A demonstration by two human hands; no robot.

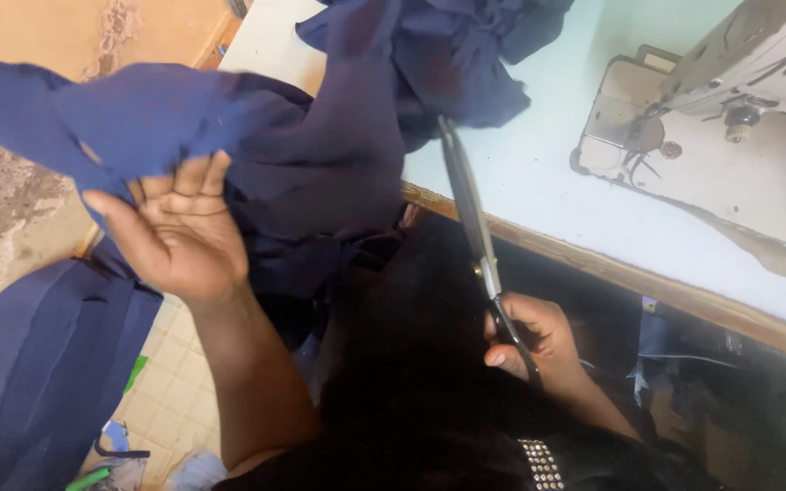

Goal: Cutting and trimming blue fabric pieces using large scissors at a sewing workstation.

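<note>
Here, the left hand (179, 232), palm up, lifts bunched navy-blue cloth (320, 155) in a closed grip while the right hand (534, 336) clasps long steel scissors (470, 205) above the pale desk (539, 155).

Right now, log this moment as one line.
left hand: holds navy cloth | right hand: grips scissors, blades shut, beside cloth | sewing machine on table

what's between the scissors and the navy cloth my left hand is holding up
Nothing visible: the scissors in the right hand point straight at the navy cloth held by the left hand, blade tips at its edge.
</note>
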